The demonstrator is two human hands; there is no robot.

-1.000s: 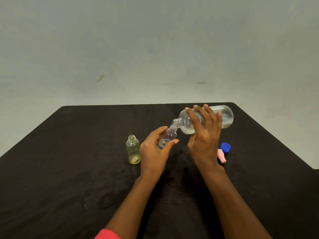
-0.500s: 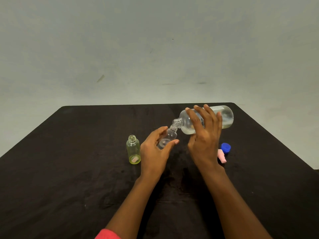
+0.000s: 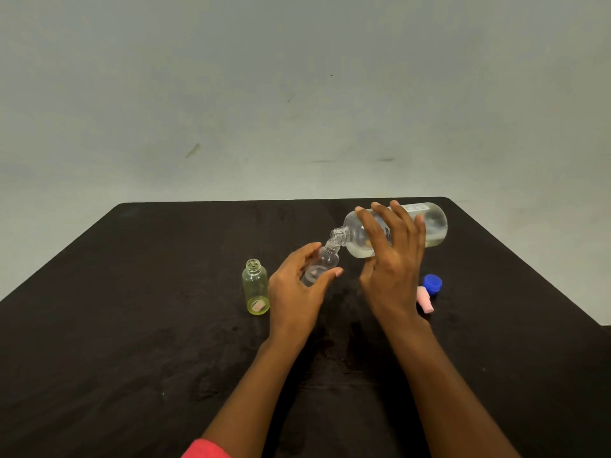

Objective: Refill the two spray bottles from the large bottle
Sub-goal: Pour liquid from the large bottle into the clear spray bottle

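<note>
Now the right hand (image 3: 393, 259) is wrapping its grip round the tilted large bottle (image 3: 429, 223), mouth meeting the clear spray bottle (image 3: 325, 259), which the left hand (image 3: 297, 289) is pinching; the yellow spray bottle (image 3: 255, 287) is standing just left of it

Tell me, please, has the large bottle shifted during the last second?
No; the large bottle lies exactly where it was relative to the blue cap.

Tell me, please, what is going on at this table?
The right hand grips a large clear plastic bottle, tipped nearly level, its mouth at the neck of a small clear bottle that the left hand holds. A small yellow-green bottle stands uncapped on the black table, apparently empty.
</note>
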